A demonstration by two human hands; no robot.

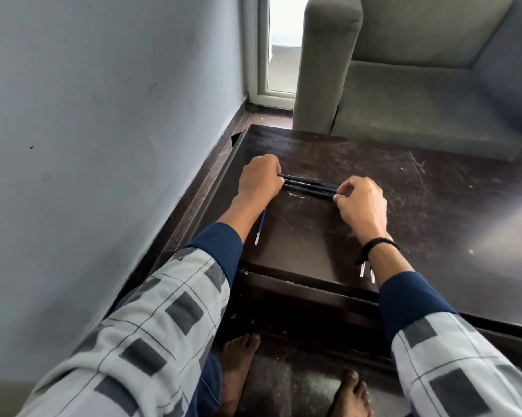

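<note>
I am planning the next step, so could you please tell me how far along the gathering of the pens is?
Done: several dark pens lie bundled side by side on the table. In hand: the left hand grips one end and the right hand pinches the other. Remaining: a blue refill by the left forearm and two pale-tipped pieces near the right wrist lie apart.

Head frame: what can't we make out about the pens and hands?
All head view.
Ends of the pens: inside the left hand and under the right hand.
Pen count: they overlap.
Print on one pen: too small.
Top of the blue refill: under the left forearm.
Rest of the two clear tips: behind the right wrist.
</note>
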